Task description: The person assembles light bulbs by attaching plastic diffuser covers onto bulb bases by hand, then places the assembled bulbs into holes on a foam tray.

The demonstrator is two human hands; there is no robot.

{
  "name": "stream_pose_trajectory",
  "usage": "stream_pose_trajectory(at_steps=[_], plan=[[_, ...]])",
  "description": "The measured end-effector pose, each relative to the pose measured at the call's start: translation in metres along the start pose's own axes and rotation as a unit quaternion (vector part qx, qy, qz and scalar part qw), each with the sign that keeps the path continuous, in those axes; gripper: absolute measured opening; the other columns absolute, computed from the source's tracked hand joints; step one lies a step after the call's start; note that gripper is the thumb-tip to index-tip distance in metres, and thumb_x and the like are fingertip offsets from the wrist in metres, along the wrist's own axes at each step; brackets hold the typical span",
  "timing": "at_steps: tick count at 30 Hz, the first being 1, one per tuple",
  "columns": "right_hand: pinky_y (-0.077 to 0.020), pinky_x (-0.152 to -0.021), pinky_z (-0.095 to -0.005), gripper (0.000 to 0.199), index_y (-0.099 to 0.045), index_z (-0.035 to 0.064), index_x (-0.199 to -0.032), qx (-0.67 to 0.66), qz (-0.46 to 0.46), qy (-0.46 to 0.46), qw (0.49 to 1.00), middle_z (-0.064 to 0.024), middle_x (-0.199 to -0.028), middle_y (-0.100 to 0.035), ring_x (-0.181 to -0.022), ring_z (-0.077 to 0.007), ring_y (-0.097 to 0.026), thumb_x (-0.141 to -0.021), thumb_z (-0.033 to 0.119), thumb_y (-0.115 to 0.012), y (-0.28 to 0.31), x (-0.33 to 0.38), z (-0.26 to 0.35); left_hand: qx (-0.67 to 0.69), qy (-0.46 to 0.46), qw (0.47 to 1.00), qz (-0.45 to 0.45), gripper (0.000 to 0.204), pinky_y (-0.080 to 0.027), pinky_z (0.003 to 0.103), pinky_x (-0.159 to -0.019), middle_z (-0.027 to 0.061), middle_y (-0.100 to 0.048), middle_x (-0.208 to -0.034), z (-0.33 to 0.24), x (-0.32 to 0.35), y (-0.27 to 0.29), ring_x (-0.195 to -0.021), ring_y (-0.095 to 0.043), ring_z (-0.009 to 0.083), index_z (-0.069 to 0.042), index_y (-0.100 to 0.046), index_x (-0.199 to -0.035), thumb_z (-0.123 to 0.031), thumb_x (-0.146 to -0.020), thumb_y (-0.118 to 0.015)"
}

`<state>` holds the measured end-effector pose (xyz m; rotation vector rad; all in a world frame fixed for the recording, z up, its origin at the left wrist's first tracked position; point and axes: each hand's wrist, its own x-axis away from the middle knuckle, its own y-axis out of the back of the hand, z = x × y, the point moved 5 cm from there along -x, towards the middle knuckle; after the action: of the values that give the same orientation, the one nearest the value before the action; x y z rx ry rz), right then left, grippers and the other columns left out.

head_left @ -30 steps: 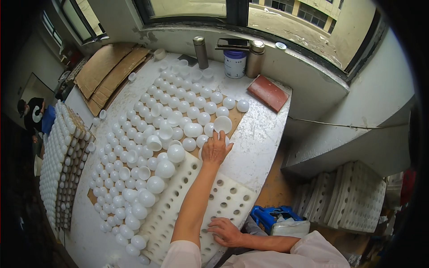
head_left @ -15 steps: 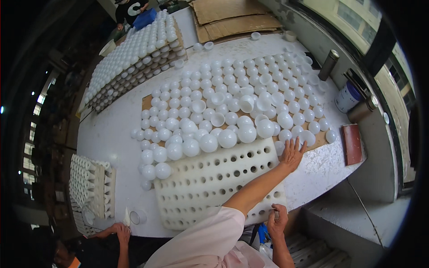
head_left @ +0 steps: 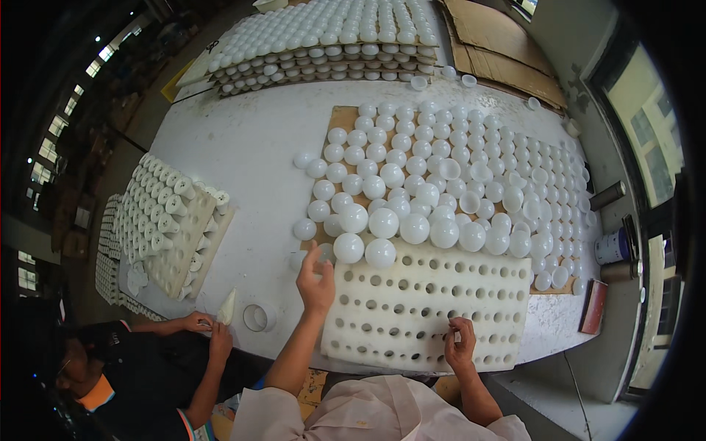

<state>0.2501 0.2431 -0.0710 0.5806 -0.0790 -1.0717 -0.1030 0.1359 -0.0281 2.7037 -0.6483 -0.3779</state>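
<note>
A white foam tray (head_left: 441, 309) with many round holes lies at the near edge of the white table (head_left: 243, 147). Behind it, many white globes (head_left: 441, 191) cover a brown board. My left hand (head_left: 316, 278) is at the tray's back left corner, fingers closed around a white globe (head_left: 300, 259) that it partly hides. My right hand (head_left: 460, 344) rests on the tray near its front edge, fingers curled with nothing visible in them.
Another person in a dark shirt sits at lower left, hands (head_left: 209, 327) holding a white cone-shaped piece, beside a white ring (head_left: 257, 317). Racks of white cups (head_left: 169, 228) stand left, stacked trays (head_left: 331, 37) at the back. A blue-white can (head_left: 610, 246) and a reddish book (head_left: 594, 305) are right.
The view has swung round. My left hand has gone from the right end of the globe rows to the tray's left corner. My right hand stays at the tray's front edge.
</note>
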Motion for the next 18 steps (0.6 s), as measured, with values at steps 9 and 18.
stream_pose_trajectory(at_steps=[9,18], plan=[[-0.0429,-0.075,-0.0426,0.040,-0.057,0.0042,-0.103,0.275,0.005,0.046,0.960,-0.0192,-0.100,-0.053,-0.086,-0.0342,-0.052,-0.064,-0.001,-0.053,-0.098,-0.029,0.033,-0.177,-0.007,0.981,0.085,0.064,-0.035,0.041,-0.105,0.0239,-0.033,-0.145,0.118,-0.214,-0.010,-0.133,-0.035,0.0352,-0.005,-0.045,-0.131,-0.021,-0.075,-0.071],[-0.0405,-0.069,-0.0432,0.036,-0.056,0.0038,-0.095,0.317,-0.016,0.060,0.946,-0.0180,-0.092,-0.052,-0.079,-0.0332,-0.050,-0.059,0.001,-0.051,-0.106,-0.036,0.037,-0.351,-0.288,0.811,0.369,0.083,-0.016,0.050,-0.113,0.0170,-0.030,-0.148,0.144,-0.335,-0.085,-0.140,-0.021,0.0297,-0.007,-0.053,-0.127,-0.059,-0.065,-0.071]])
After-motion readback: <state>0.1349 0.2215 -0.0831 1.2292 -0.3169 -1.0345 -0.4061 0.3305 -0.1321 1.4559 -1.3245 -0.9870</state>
